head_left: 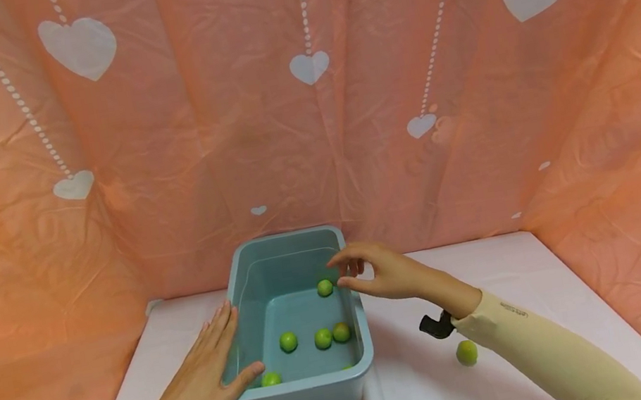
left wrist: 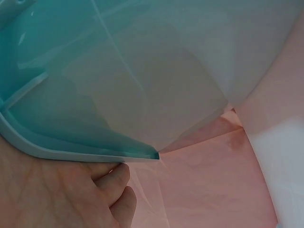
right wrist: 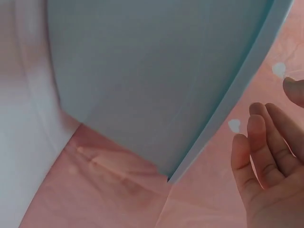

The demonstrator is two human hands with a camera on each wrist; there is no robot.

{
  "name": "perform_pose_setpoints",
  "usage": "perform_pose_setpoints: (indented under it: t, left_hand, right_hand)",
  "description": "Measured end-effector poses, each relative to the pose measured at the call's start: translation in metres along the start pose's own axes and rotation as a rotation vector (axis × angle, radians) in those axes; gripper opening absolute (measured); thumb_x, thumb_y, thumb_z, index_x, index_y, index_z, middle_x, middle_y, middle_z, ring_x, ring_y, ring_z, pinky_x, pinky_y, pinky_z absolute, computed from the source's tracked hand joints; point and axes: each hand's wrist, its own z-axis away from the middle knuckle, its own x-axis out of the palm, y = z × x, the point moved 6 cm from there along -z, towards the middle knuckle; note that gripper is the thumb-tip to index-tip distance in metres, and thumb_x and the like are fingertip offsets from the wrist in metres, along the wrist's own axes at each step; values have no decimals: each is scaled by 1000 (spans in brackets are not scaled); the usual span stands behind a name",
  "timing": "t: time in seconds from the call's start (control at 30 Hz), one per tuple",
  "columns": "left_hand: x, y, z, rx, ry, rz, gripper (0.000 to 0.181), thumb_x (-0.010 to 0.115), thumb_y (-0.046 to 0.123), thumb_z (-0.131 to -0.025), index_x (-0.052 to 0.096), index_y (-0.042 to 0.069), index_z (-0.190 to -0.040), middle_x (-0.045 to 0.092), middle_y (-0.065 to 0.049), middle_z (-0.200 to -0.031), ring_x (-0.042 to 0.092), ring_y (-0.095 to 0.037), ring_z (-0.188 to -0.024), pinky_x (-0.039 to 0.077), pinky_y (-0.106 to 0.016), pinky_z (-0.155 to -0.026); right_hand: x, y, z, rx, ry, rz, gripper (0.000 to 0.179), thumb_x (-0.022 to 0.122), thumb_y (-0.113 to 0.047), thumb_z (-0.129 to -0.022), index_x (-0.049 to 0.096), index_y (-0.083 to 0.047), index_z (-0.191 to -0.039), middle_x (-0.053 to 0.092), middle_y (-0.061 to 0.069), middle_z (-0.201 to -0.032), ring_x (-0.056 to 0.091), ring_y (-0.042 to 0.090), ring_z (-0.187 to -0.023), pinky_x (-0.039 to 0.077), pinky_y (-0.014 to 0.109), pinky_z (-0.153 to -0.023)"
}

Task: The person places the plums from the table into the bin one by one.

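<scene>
A blue-grey plastic bin (head_left: 310, 382) stands on the table with several small round green fruits, perhaps limes, on its floor; one green fruit (head_left: 288, 341) lies near the middle. My left hand (head_left: 202, 371) rests on the bin's left rim near the front corner, fingers extended; the left wrist view shows the palm against the rim (left wrist: 85, 156). Over the right rim hangs my right hand (head_left: 381, 271), its fingers loosely bent above a green fruit (head_left: 324, 288) near the far end. In the right wrist view nothing lies between the fingers and thumb of the right hand (right wrist: 270, 161).
Outside the bin, another green fruit (head_left: 466, 353) lies on the white table (head_left: 500, 268) under my right forearm. An orange-pink curtain (head_left: 257, 132) with white hearts encloses the back and sides.
</scene>
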Motion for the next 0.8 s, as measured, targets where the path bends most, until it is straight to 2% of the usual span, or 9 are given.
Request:
perform_pose_setpoints:
  t: [0.17, 0.43, 0.63, 0.8]
  left_hand:
    - [0, 1, 0, 1, 3, 3, 97, 64, 59, -104, 26, -1, -169, 16, -18, -178, 15, -38, -165, -5, -21, -131]
    - [1, 1, 2, 18, 15, -2, 96, 66, 56, -103, 27, -2, -168, 19, -19, -177, 17, -41, -164, -9, -11, -125]
    - [0, 1, 1, 23, 19, -4, 96, 65, 57, -103, 28, -3, -168, 19, -20, -177, 18, -42, -164, -9, -12, -125]
    - [-1, 1, 1, 24, 19, -3, 96, 65, 57, -103, 28, -3, -168, 19, -20, -177, 18, -42, -163, -8, -13, -126]
  right_hand:
    - [-6, 3, 16, 3, 32, 5, 31, 79, -14, -100, 74, -9, -130, 70, -4, -106, 64, 17, -91, 59, 38, -81]
    - [-11, 6, 45, -7, 103, 34, 29, 79, -11, -98, 74, -8, -127, 73, -1, -109, 66, 16, -90, 59, 32, -79]
    - [-13, 10, 66, 48, 111, 58, 28, 80, -13, -98, 74, -16, -125, 69, -9, -104, 64, 12, -89, 59, 35, -79]
    - [-15, 14, 82, 72, 119, 79, 30, 81, -13, -97, 73, -16, -127, 67, -13, -103, 65, 15, -89, 58, 32, -81]
